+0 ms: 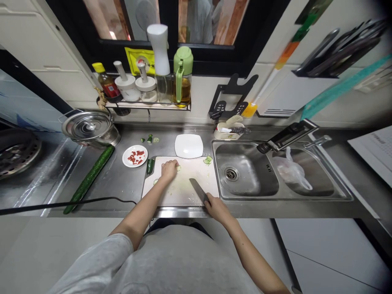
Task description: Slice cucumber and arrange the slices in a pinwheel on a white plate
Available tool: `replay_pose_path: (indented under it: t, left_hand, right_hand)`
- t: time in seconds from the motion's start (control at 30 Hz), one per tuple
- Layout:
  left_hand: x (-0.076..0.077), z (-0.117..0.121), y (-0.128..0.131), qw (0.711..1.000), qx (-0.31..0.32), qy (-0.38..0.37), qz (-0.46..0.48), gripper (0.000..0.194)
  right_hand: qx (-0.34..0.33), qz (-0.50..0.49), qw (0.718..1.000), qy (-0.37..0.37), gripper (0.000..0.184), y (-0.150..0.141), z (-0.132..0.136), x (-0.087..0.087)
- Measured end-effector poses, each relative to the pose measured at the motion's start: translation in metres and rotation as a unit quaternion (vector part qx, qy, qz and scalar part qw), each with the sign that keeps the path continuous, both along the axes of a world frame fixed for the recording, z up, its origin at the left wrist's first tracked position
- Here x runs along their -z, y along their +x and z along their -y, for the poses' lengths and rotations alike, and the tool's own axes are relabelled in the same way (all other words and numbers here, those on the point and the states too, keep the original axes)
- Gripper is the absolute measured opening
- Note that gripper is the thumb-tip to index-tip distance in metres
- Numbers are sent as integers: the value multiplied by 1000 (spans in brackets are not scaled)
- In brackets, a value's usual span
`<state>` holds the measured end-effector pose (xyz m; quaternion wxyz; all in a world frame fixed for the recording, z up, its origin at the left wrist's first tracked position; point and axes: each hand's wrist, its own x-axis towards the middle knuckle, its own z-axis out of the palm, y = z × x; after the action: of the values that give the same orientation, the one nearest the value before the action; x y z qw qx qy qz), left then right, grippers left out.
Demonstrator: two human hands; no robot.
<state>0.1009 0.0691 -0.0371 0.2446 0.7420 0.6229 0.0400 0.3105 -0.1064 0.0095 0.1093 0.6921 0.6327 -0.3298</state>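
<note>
My left hand (169,169) is closed over the left half of the white cutting board (171,199), with a thin cucumber slice (179,168) at its fingertips. In my right hand (217,207) is the handle of a kitchen knife (198,189), its blade angled up and left over the board. A few cucumber slices (207,160) lie at the board's upper right corner. Another slice (156,181) is partly hidden by my left wrist. Beside the board's upper left corner rests a cucumber piece (150,166). Behind the board stands a white square plate (189,146).
To the left are a round plate (125,157) of chopped red bits, a long cucumber (88,179) and a lidded steel pot (92,126). A black cable (92,200) crosses the counter. The double sink (245,179) is on the right, holding a plastic bag (292,173). Bottles line a shelf (147,105).
</note>
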Motion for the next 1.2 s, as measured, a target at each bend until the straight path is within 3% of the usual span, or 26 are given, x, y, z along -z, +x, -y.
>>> replay_pose_path:
  t: [0.23,0.43,0.67,0.93,1.2]
  left_hand:
    - [-14,17,-20,993,16,-99,61,17]
    - [-14,42,-33,976,55,-193,90,20]
    - [-14,45,-35,989,28,-144,-3,20]
    - [-8,48,-44,995,1,-95,13,23]
    - [-3,57,-45,994,-4,-107,9,19]
  right_hand:
    - [-6,-2,1000,11,21,-4,-2,2]
    - [-23,11,999,24,22,-11,-3,5]
    - [-47,17,999,14,22,-25,-2,-1]
    - [-70,17,997,13,23,-47,0,-4]
    - [-99,28,995,13,24,-69,-4,-12]
